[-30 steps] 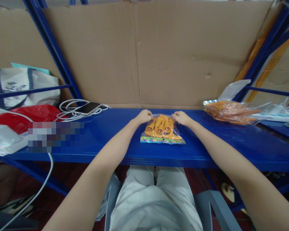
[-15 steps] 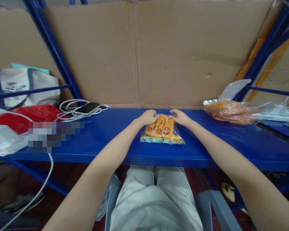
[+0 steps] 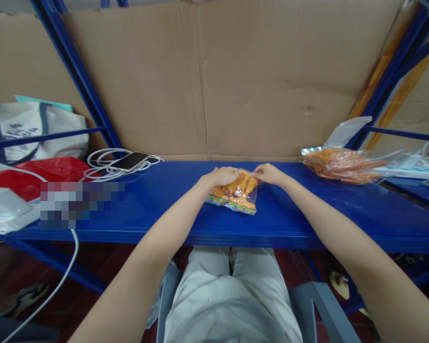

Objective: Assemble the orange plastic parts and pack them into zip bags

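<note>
A small clear bag of orange pieces (image 3: 236, 194) with a colourful printed strip along its near edge lies on the blue shelf (image 3: 307, 214) straight ahead of me. My left hand (image 3: 219, 175) is closed on the bag's far left top edge. My right hand (image 3: 268, 173) pinches the far right top corner. The bag's near right side is raised off the shelf and the bag sits skewed to the left.
A larger clear bag of orange pieces (image 3: 343, 164) lies at the right. A phone (image 3: 130, 160) on coiled white cable (image 3: 100, 166), a red bag (image 3: 35, 174), a white tote (image 3: 28, 131) and a white device (image 3: 7, 209) sit at the left. Cardboard (image 3: 236, 81) backs the shelf.
My hands have come closer together along the bag's top edge. The bag has lifted on its right side and shifted left.
</note>
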Motion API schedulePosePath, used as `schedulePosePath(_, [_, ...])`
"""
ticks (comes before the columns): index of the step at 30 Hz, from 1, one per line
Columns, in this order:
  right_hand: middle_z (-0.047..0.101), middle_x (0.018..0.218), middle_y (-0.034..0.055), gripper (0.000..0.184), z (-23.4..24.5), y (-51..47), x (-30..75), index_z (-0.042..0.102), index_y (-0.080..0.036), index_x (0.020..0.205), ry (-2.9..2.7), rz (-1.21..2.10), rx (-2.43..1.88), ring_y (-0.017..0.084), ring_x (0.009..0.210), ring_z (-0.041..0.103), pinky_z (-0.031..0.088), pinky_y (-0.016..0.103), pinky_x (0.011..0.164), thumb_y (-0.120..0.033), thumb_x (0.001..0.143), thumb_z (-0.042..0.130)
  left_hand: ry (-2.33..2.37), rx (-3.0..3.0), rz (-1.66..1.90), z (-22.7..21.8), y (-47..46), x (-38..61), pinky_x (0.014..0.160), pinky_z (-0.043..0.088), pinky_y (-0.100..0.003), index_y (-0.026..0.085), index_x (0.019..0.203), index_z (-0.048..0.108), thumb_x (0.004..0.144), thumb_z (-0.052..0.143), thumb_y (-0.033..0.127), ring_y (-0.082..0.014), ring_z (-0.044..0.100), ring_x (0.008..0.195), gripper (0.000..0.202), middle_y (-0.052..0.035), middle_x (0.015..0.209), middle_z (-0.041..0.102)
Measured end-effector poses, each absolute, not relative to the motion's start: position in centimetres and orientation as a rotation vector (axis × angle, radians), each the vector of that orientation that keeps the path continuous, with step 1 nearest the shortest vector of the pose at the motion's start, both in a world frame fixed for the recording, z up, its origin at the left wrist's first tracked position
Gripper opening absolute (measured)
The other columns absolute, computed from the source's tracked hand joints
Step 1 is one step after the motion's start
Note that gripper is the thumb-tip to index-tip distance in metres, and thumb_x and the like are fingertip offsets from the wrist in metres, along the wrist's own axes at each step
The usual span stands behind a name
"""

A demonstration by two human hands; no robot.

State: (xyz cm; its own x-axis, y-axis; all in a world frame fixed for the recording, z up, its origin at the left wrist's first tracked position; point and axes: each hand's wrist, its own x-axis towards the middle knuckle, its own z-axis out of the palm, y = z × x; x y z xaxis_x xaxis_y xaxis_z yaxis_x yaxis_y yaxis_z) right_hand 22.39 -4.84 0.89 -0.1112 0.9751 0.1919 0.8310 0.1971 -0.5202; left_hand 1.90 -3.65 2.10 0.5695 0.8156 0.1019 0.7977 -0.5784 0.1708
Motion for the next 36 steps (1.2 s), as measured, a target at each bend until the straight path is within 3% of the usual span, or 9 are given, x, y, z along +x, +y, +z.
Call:
schedulePosePath(3, [0.065,0.056,0.0013,0.017,1.2,-5.6,22.3,0.063,-0.016,0.070,-1.949,0.702,-1.622,0.011,0.051,0.060,0.049,0.021,0.055,-0.022,0.085,0.071,1.483,2.659,0.170,2.4,-4.3,2.3,0.115,0.027,-0.062,0.025,0.141,0.055,0.103,0.022,0.039,-0.0322,0.042,0.142,0.053,-0.0077,0.153,0.047])
schedulePosePath(6, [0.063,0.055,0.0000,0.022,1.5,-6.5,22.0,0.058,-0.017,0.075,-1.909,0.995,-1.593,0.009,0.046,0.057,0.046,0.019,0.047,-0.027,0.084,0.075,1.467,2.653,0.150,2.4,-4.3,2.3,0.116,0.023,-0.065,0.027,0.142,0.053,0.103,0.019,0.040,-0.0319,0.039,0.144,0.053,-0.0061,0.155,0.045])
schedulePosePath(10, [0.063,0.057,-0.0004,0.030,1.7,-6.9,21.6,0.054,-0.018,0.080,-1.846,1.130,-1.603,0.009,0.045,0.056,0.047,0.018,0.043,-0.033,0.081,0.079,1.335,2.735,0.205,1.8,-3.2,2.0,0.119,0.025,-0.055,0.027,0.141,0.054,0.103,0.020,0.039,-0.0265,0.038,0.145,0.052,-0.0044,0.156,0.045])
schedulePosePath(14, [0.061,0.058,-0.0011,0.030,1.6,-6.7,21.8,0.057,-0.017,0.083,-1.817,1.148,-1.583,0.008,0.047,0.056,0.048,0.016,0.044,-0.032,0.079,0.081,1.248,2.801,0.230,1.1,-2.2,2.2,0.121,0.026,-0.040,0.019,0.141,0.054,0.102,0.023,0.032,-0.0208,0.038,0.145,0.051,-0.0063,0.156,0.045])
schedulePosePath(19, [0.068,0.069,0.0027,0.030,1.6,-6.4,22.4,0.063,-0.014,0.088,-1.773,1.275,-1.497,0.009,0.054,0.060,0.050,0.016,0.046,-0.034,0.077,0.083,1.171,2.802,0.280,0.6,-1.9,2.3,0.117,0.033,-0.035,0.019,0.135,0.058,0.101,0.025,0.030,-0.0195,0.050,0.136,0.049,-0.0047,0.147,0.055])
schedulePosePath(24, [0.073,0.076,0.0101,0.028,1.4,-6.2,22.4,0.067,-0.011,0.087,-1.544,1.389,-1.390,0.015,0.065,0.069,0.059,0.025,0.063,-0.039,0.089,0.071,1.100,2.779,0.442,0.2,-2.0,2.5,0.114,0.038,-0.034,0.021,0.128,0.063,0.100,0.029,0.030,-0.0184,0.054,0.133,0.045,-0.0044,0.144,0.059])
schedulePosePath(31, [0.075,0.079,0.0095,0.024,0.9,-5.8,20.9,0.066,-0.014,0.082,-1.234,1.385,-1.342,0.013,0.067,0.068,0.058,0.023,0.068,-0.022,0.100,0.052,1.056,2.793,0.582,-0.1,-2.7,3.1,0.110,0.043,-0.036,0.020,0.113,0.070,0.099,0.035,0.028,-0.0196,0.061,0.121,0.039,-0.0057,0.128,0.069])
schedulePosePath(36, [0.076,0.083,0.0060,0.029,1.4,-6.4,20.3,0.065,-0.017,0.090,-1.201,1.526,-1.283,0.013,0.066,0.068,0.058,0.024,0.071,-0.026,0.103,0.042,0.992,2.784,0.699,0.1,-3.2,3.1,0.107,0.045,-0.037,0.018,0.108,0.070,0.099,0.036,0.025,-0.0198,0.063,0.116,0.036,-0.0066,0.123,0.071])
